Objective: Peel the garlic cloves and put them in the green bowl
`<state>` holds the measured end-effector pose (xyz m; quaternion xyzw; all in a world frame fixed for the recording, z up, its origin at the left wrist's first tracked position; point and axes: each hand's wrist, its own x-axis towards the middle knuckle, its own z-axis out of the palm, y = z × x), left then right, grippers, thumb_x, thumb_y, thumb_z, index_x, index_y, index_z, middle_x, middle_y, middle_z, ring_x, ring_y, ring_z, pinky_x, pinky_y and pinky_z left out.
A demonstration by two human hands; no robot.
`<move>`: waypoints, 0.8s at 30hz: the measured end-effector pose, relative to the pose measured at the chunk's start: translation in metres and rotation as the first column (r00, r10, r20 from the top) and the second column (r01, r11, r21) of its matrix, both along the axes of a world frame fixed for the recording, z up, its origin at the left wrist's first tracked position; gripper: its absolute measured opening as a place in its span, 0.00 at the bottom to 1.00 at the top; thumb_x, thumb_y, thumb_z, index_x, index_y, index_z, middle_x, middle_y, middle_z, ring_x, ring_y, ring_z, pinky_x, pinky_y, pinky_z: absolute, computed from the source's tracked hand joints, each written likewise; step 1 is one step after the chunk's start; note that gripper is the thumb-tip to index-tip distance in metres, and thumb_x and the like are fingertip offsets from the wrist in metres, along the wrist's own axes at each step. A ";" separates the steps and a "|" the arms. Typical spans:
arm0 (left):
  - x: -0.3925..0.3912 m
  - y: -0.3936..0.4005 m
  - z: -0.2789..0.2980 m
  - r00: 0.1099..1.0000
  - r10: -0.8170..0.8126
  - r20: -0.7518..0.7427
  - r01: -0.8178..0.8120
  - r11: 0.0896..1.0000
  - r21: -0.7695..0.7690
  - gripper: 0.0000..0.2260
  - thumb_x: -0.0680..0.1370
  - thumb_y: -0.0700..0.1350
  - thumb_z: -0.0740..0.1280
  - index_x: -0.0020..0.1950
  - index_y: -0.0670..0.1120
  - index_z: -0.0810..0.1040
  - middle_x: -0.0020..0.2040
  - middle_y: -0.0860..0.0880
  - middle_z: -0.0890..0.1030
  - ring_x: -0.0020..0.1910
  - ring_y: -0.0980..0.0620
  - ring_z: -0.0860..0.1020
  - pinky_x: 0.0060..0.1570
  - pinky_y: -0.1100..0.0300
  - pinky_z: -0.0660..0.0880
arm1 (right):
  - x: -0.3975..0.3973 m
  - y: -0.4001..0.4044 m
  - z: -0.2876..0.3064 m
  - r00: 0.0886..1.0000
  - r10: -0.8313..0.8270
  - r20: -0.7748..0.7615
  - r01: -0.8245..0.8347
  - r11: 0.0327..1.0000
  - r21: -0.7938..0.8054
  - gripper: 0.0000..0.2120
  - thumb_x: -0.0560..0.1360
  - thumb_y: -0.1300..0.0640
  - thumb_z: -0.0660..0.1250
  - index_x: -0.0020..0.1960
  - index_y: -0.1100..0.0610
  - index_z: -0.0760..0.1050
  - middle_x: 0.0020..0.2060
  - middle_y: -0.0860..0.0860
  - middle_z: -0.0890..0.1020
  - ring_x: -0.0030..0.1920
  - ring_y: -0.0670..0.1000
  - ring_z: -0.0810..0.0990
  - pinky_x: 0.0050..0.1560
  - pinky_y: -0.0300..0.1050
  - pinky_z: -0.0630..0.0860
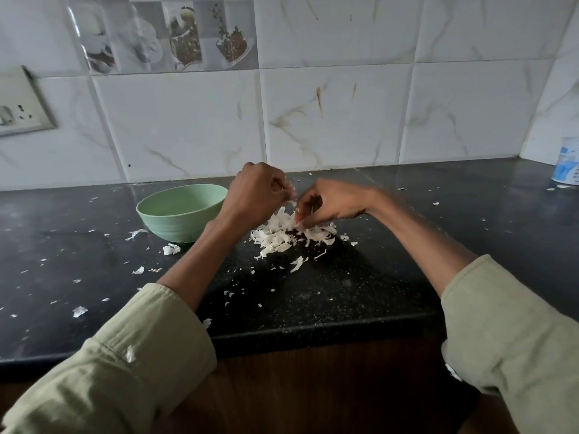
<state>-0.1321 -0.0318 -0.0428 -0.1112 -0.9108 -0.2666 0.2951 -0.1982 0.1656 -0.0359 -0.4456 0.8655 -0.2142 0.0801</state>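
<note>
At frame centre, a papery white garlic skin (293, 202) is pinched between both hands' closed fingers (299, 211); the pale green ribbed bowl (178, 216) sits just left, nearer the left hand (255, 195).

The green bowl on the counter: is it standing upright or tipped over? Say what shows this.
Upright. The green bowl rests on its base on the black counter, its open rim facing up.
</note>
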 end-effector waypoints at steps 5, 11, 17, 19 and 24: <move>-0.003 0.001 -0.010 0.997 0.058 0.049 -0.055 0.997 -0.062 0.20 0.83 0.60 0.67 0.37 0.49 0.83 0.32 0.55 0.84 0.28 0.57 0.81 0.36 0.56 0.81 | -0.004 0.008 0.003 0.995 -0.101 0.014 0.102 0.988 -0.115 0.05 0.80 0.62 0.71 0.52 0.64 0.80 0.39 0.50 0.82 0.31 0.36 0.79 0.35 0.30 0.74; -0.008 0.001 -0.013 0.990 -0.090 0.112 0.085 0.995 0.054 0.08 0.77 0.39 0.74 0.53 0.51 0.80 0.43 0.54 0.84 0.43 0.53 0.82 0.44 0.56 0.79 | -0.004 0.011 0.008 0.988 -0.144 0.065 0.154 0.968 -0.199 0.03 0.80 0.62 0.70 0.52 0.58 0.77 0.40 0.48 0.83 0.35 0.40 0.82 0.36 0.34 0.77; -0.008 0.003 -0.012 0.959 -0.232 0.159 0.179 0.940 0.290 0.09 0.85 0.43 0.65 0.52 0.43 0.83 0.45 0.49 0.88 0.48 0.50 0.86 0.46 0.58 0.79 | -0.007 0.013 0.009 0.987 -0.123 0.101 0.147 0.946 -0.289 0.09 0.76 0.63 0.75 0.53 0.54 0.79 0.52 0.61 0.85 0.46 0.50 0.80 0.42 0.38 0.77; -0.006 0.003 -0.011 0.948 -0.276 0.161 0.205 0.912 0.355 0.15 0.87 0.47 0.61 0.51 0.41 0.83 0.45 0.47 0.88 0.46 0.50 0.86 0.42 0.66 0.76 | -0.006 0.015 0.010 0.984 -0.128 0.123 0.160 0.938 -0.308 0.10 0.74 0.62 0.77 0.54 0.55 0.80 0.52 0.61 0.85 0.46 0.50 0.81 0.43 0.39 0.78; -0.004 0.006 -0.011 0.928 -0.336 0.165 0.257 0.892 0.372 0.17 0.82 0.53 0.69 0.49 0.38 0.83 0.42 0.46 0.88 0.40 0.50 0.87 0.35 0.69 0.76 | -0.004 0.018 0.011 0.977 -0.139 0.159 0.190 0.907 -0.376 0.13 0.73 0.61 0.79 0.56 0.62 0.82 0.48 0.60 0.86 0.46 0.50 0.81 0.49 0.46 0.77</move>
